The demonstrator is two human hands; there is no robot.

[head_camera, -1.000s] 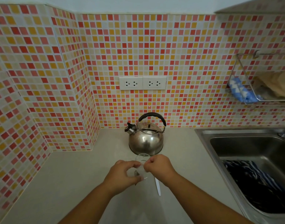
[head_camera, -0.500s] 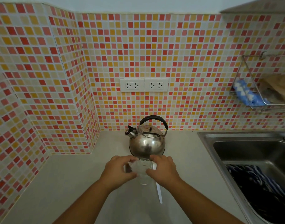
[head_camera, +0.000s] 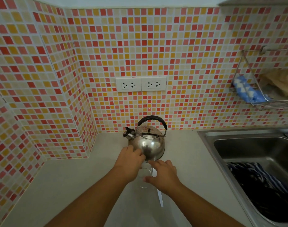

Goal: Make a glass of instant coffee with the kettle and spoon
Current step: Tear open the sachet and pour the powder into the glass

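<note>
Clear glass [head_camera: 144, 175] between two hands on the counter [head_camera: 71, 185].
The left hand [head_camera: 129, 158] curls at the glass's far-left rim, touching the kettle [head_camera: 149, 141] just beyond; the right hand [head_camera: 163, 173] cups its right side, fingers loosely spread over the white spoon [head_camera: 160, 196].

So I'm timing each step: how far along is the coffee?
Early. Done: the steel whistling kettle, clear drinking glass and white spoon are out on the beige counter. In hand: the right hand grips the glass, the left hand beside it; what it holds is unclear. Left: the glass looks empty, so pouring water and stirring.
</note>
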